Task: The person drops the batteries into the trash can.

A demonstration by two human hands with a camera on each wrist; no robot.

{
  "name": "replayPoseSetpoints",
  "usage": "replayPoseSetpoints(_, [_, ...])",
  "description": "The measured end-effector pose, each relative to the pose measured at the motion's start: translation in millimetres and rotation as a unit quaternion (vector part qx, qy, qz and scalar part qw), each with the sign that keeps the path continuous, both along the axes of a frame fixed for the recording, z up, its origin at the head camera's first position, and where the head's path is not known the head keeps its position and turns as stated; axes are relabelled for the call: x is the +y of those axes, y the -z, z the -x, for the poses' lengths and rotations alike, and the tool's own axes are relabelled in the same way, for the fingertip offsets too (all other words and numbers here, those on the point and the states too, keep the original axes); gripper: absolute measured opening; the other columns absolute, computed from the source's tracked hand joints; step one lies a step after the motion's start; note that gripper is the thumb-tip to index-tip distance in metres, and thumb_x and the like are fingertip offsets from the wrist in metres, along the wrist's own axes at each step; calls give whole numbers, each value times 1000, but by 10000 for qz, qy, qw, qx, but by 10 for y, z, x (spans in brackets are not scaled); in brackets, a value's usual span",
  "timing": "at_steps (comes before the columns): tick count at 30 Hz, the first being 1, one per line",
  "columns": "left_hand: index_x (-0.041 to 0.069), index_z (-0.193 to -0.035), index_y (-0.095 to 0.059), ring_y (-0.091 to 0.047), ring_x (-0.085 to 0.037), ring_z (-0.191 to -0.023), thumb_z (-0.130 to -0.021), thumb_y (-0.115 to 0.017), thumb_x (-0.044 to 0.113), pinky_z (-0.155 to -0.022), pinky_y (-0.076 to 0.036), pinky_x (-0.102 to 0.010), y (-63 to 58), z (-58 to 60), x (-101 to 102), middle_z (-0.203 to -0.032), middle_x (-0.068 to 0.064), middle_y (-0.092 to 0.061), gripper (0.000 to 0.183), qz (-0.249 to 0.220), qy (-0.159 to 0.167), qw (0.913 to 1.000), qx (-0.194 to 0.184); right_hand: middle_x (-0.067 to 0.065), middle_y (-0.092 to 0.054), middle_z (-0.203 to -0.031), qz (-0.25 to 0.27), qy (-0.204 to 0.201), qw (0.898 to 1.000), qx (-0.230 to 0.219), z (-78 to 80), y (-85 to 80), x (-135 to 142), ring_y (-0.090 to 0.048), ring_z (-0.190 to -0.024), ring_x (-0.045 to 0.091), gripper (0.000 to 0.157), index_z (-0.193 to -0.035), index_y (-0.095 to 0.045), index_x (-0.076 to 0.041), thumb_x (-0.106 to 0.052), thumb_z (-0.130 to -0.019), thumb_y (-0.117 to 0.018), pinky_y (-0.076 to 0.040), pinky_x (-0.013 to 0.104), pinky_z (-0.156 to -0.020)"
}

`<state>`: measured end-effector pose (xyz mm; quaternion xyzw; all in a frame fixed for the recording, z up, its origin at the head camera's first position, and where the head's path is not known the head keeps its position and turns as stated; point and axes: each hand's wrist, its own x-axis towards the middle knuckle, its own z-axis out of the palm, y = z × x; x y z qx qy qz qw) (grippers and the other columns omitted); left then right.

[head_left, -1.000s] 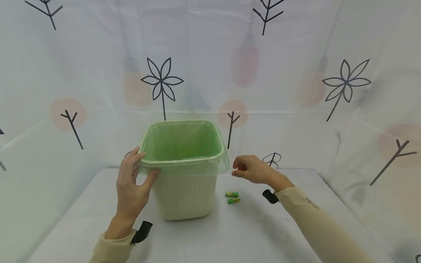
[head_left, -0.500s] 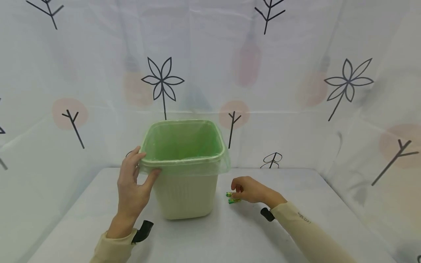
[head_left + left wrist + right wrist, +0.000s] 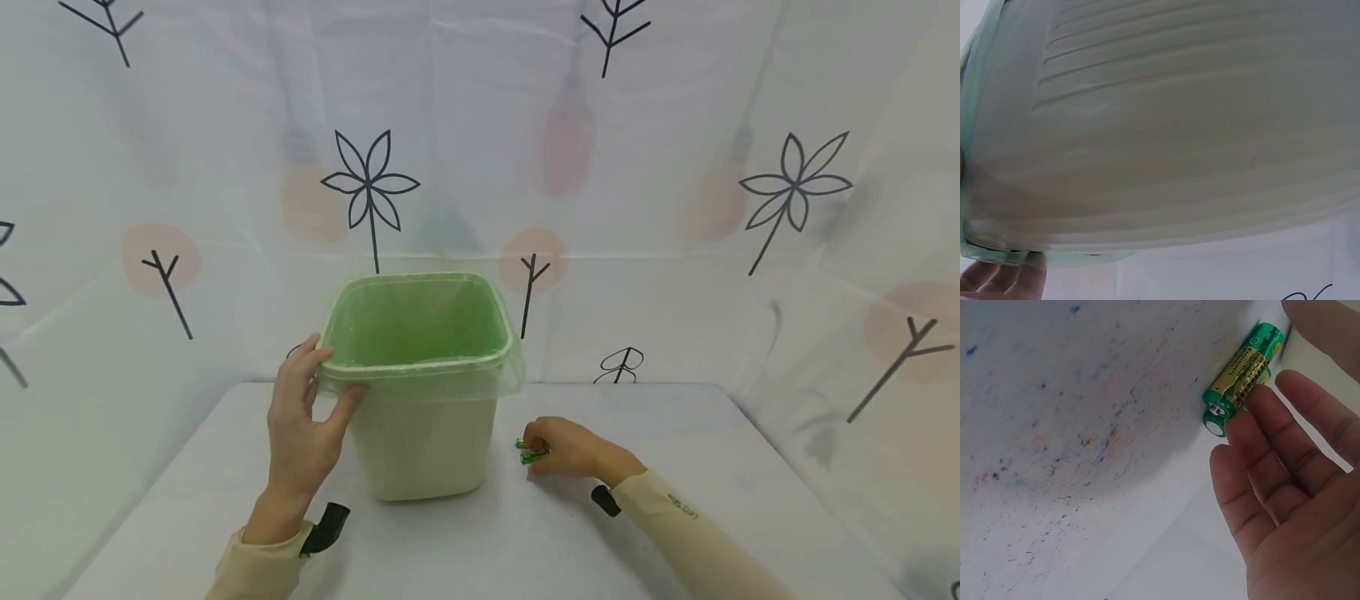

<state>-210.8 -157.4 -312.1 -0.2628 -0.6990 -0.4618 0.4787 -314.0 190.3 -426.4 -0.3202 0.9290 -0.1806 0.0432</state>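
Note:
A pale green plastic trash bin (image 3: 423, 454) stands upright on the table, lined with a thin green bag (image 3: 512, 375) folded over its rim. My left hand (image 3: 303, 433) grips the bin's near left corner at the rim, thumb on the front and fingers at the side; its fingertips also show at the liner's edge in the left wrist view. Right of the bin, two green-and-gold batteries lie side by side: a nearer battery (image 3: 1244, 369) and a second battery (image 3: 1214, 424) mostly hidden behind it. My right hand (image 3: 566, 450) reaches around them, fingertips right at the batteries, thumb apart.
The table (image 3: 480, 550) has a white cover, with small coloured specks in the right wrist view. Behind it hangs a white curtain (image 3: 465, 125) printed with flowers and twigs. A black strap (image 3: 325, 529) sits at the left wrist, another black strap (image 3: 606, 500) at the right.
My right hand has come down from beside the bin's rim to the batteries on the table, now partly covering them. My left hand and the bin have stayed in place.

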Motion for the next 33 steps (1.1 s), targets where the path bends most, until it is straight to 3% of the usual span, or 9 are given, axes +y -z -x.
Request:
replayPoseSetpoints(11, [-18, -118, -49, -45, -46, -119, -66, -71, -26, -106, -41, -26, -4, -2, 1, -132, -34, -42, 57, 20, 12, 10000, 22, -8, -54, -81, -43, 126, 9988, -475, -12, 23, -29, -49, -78, 11, 26, -97, -62, -17, -22, -78, -79, -45, 27, -68])
replayPoseSetpoints(20, [-18, -118, -49, -45, -45, -120, -66, -71, -26, -106, -41, -26, -3, -1, 0, -132, -34, -43, 57, 1, -2, 10000, 19, -6, -55, -73, 447, -213, 9941, -964, -49, 80, -41, -50, -68, 7, 20, -94, -63, -15, -13, -80, -77, -47, 22, -59])
replayPoseSetpoints(33, [-17, -118, -49, -44, -46, -121, -66, -71, -25, -106, -39, -25, -1, -13, 3, -132, -34, -42, 57, 24, -73, 10000, -45, -5, -55, -73, 478, -182, 9939, -981, -63, 74, -45, -49, -66, 7, 18, -92, -63, -15, -12, -81, -76, -46, 22, -57])
